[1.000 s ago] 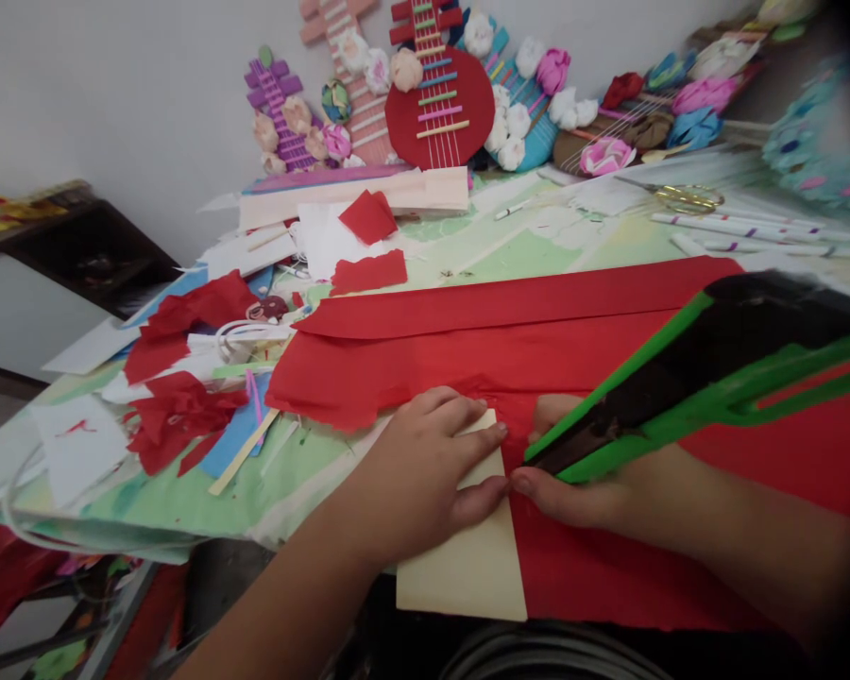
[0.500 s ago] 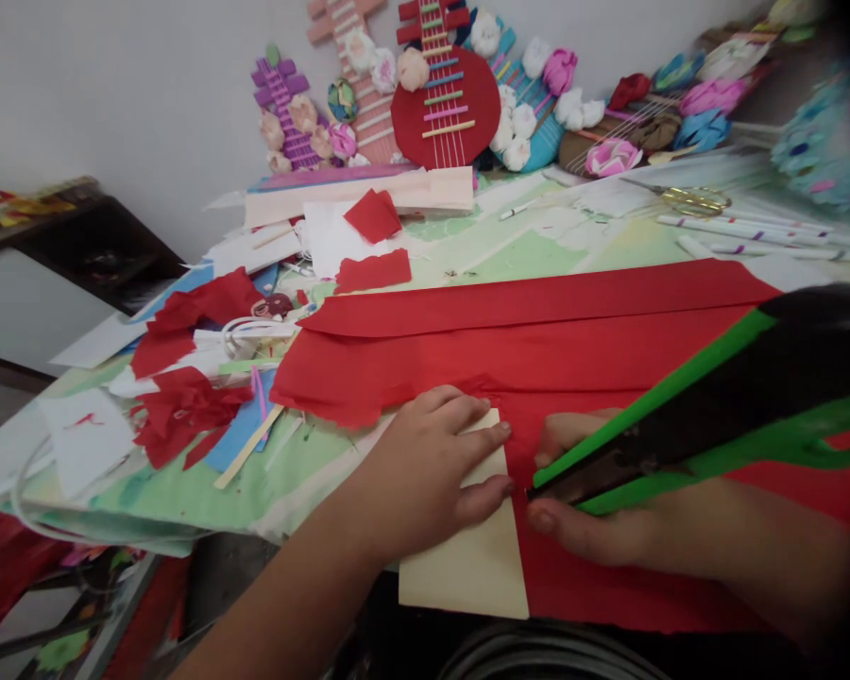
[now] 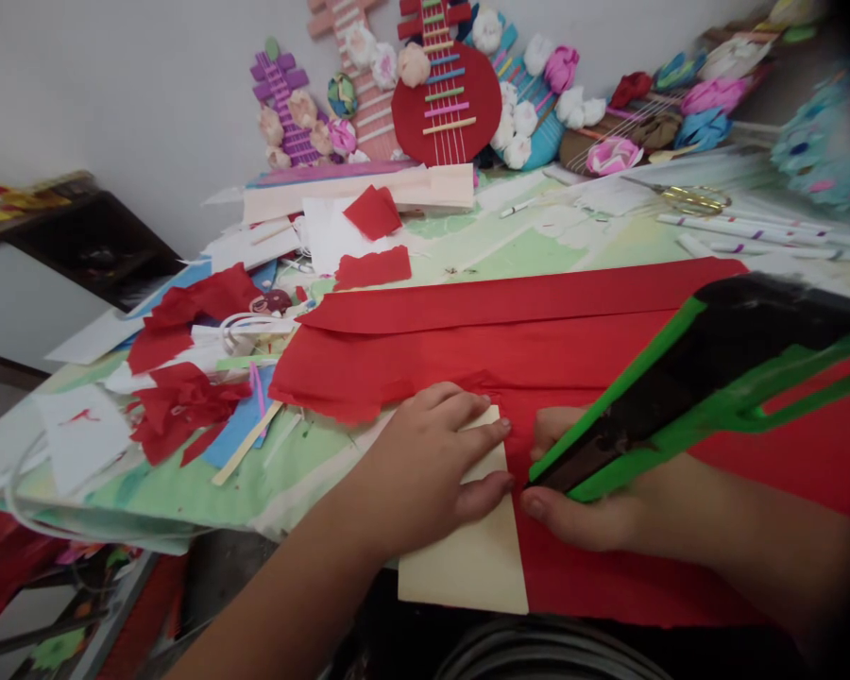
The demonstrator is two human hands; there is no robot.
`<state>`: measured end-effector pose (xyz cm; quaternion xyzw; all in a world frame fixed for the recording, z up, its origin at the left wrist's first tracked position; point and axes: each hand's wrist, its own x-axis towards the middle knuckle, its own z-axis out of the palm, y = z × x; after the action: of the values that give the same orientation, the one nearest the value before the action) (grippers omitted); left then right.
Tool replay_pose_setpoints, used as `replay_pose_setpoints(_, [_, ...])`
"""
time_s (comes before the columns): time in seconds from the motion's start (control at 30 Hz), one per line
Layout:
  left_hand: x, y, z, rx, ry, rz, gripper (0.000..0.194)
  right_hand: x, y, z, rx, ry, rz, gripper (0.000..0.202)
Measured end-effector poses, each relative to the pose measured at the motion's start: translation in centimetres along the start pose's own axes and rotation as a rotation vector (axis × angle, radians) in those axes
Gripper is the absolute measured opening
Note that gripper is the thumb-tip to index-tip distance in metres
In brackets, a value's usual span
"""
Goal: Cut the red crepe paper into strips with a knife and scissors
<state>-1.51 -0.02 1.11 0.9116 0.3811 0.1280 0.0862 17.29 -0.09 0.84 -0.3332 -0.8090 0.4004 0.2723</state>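
Head view, hands [image 3: 432, 477] over red paper [image 3: 425, 364], tool [image 3: 708, 359]

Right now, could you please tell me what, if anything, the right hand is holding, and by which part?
The right hand holds the green and black tool near its narrow end, between thumb and fingers.

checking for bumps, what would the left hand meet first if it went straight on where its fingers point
Probably the right hand, holding the black and green tool; exact depth is unclear.
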Motion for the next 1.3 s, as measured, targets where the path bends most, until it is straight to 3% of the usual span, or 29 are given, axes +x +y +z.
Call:
replay_pose_setpoints(0.27, [0.1, 0.1, 0.0, 0.006, -0.011, -0.008, 0.031, 0.2, -0.5, 0.0, -0.215, 0.082, -0.172, 0.024])
replay_pose_setpoints(0.47, [0.1, 0.1, -0.2, 0.003, -0.017, -0.007, 0.030, 0.1, -0.6, 0.2, -0.163, 0.082, -0.078, 0.018])
replay_pose_setpoints(0.97, [0.2, -0.1, -0.1, -0.027, -0.039, 0.012, 0.021, 0.3, -1.2, 0.1, -0.085, 0.093, -0.060, 0.015])
replay_pose_setpoints(1.17, [0.1, 0.0, 0.1, 0.000, -0.013, 0.008, 0.031, 0.3, -0.4, -0.3, -0.047, 0.051, -0.057, 0.022])
replay_pose_setpoints(1.3, [0.0, 0.0, 0.1, 0.020, 0.022, 0.028, 0.037, 0.0, 0.0, -0.1, 0.003, 0.163, 0.019, 0.025])
